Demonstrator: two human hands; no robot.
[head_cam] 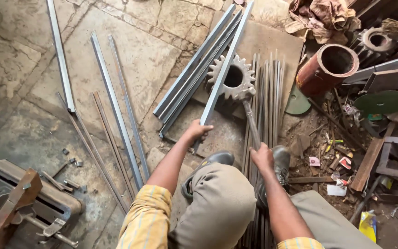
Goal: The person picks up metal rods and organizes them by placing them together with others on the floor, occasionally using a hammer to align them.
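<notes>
My left hand (198,131) grips the near end of a long grey steel bar (226,64) that lies across a big toothed gear (232,77) on the floor. My right hand (262,157) is closed on the handle of a hammer (250,115), whose head rests against the gear's near side. A bundle of thin steel rods (268,87) runs under my right hand and between my shoes. I squat over them in grey trousers and yellow checked sleeves.
More steel angle bars (194,69) lie left of the gear, and long strips (116,106) spread over the stone floor. A rusty pipe (325,67), green discs and scrap crowd the right. A metal machine (19,203) sits at bottom left.
</notes>
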